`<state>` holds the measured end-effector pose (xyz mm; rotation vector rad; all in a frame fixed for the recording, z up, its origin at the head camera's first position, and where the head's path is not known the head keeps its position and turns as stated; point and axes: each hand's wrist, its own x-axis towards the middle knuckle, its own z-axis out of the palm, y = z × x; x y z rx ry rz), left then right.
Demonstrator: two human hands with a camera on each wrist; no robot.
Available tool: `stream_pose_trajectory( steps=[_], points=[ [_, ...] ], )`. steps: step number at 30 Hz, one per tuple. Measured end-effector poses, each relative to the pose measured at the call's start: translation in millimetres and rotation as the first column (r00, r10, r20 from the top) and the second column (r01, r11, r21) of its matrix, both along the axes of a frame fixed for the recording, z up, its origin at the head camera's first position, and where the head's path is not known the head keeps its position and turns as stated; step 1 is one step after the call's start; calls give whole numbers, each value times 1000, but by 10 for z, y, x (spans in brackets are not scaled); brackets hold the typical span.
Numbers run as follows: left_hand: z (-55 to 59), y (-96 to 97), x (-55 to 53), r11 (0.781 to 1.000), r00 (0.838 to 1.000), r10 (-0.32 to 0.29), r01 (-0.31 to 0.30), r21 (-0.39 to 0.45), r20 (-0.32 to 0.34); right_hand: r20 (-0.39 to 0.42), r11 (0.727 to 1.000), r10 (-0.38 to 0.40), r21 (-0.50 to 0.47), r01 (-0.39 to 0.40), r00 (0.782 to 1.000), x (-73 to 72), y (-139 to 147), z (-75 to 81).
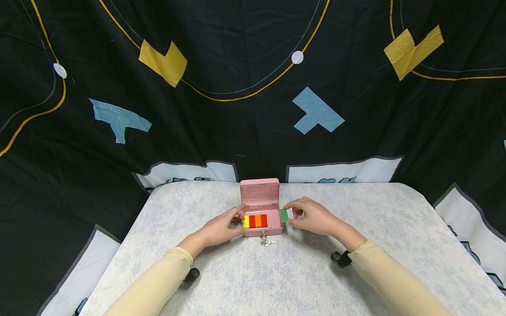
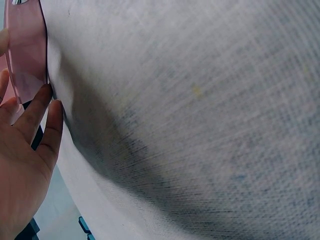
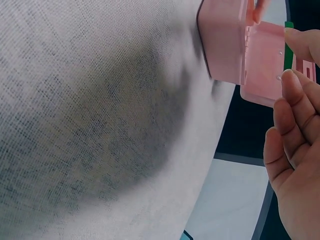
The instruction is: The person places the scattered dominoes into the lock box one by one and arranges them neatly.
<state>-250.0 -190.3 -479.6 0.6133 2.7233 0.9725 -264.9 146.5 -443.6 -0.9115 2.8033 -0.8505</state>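
A pink metal cash box [image 1: 275, 224] stands on the table with its lid [image 1: 259, 192] raised. Inside, a yellow block [image 1: 246, 222], red blocks [image 1: 251, 221] and an orange block [image 1: 258, 220] form a row side by side, the yellow one at the left end. My left hand [image 1: 219, 227] grips the left end of the box, thumb toward the front and fingers toward the back. Between thumb and index finger, my right hand [image 1: 314, 216] pinches a flat green block [image 1: 284, 216] over the box's right rim. The right wrist view shows this block edge-on.
A small key [image 1: 267, 242] hangs at the latch on the box's front. Pale patterned cloth covers the table [image 1: 253, 281], which has rounded far corners. Behind it hangs a dark curtain [image 1: 253, 131] with yellow and blue patches.
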Motion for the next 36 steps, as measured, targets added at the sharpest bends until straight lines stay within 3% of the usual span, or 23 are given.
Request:
stream_pose_trajectory(
  steps=[16,36],
  points=[
    [7,2,12,1000,1000,-1,1,-5,-6,20,1000,-9,-21,10,1000,-64,-99,-76],
    [12,3,11,1000,1000,7,-7,-6,5,20,999,-22,24,22,1000,-161,-330,-145]
  ],
)
